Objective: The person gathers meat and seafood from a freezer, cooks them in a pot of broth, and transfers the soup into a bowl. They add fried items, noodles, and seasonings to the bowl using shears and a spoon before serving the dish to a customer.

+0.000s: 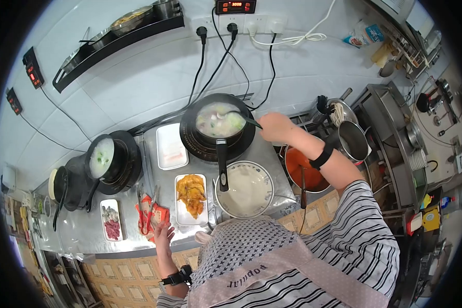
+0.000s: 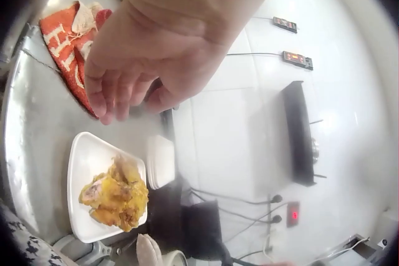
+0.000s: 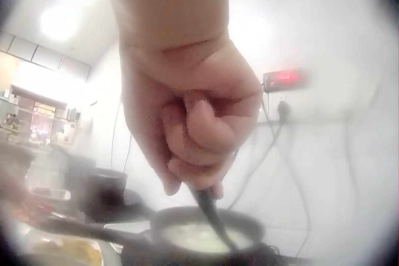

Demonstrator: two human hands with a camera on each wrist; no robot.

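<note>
My right hand [image 1: 277, 128] grips the handle of a dark ladle [image 1: 250, 121]; its lower end dips into a black pan [image 1: 222, 142] of whitish soup with pale green pieces [image 1: 235, 122]. The right wrist view shows the fingers curled round this handle [image 3: 212, 216] above the steaming pan. My left hand [image 1: 163, 235] hovers with loose fingers beside an orange-red cloth [image 1: 156, 211], at the counter's front edge. In the left wrist view nothing is in the left hand [image 2: 146, 66]. A white tray [image 1: 192, 222] of yellow-coated meat pieces [image 1: 191, 194] lies to its right.
A patterned bowl [image 1: 251, 192] of whitish liquid sits under the pan's handle. A second pan [image 1: 102, 156] with green bits stands on the left cooker. Further right is a pot of red-orange sauce [image 1: 299, 163]. Red-handled scissors [image 1: 148, 215] lie on the cloth. Cords [image 1: 210, 82] hang behind the pan.
</note>
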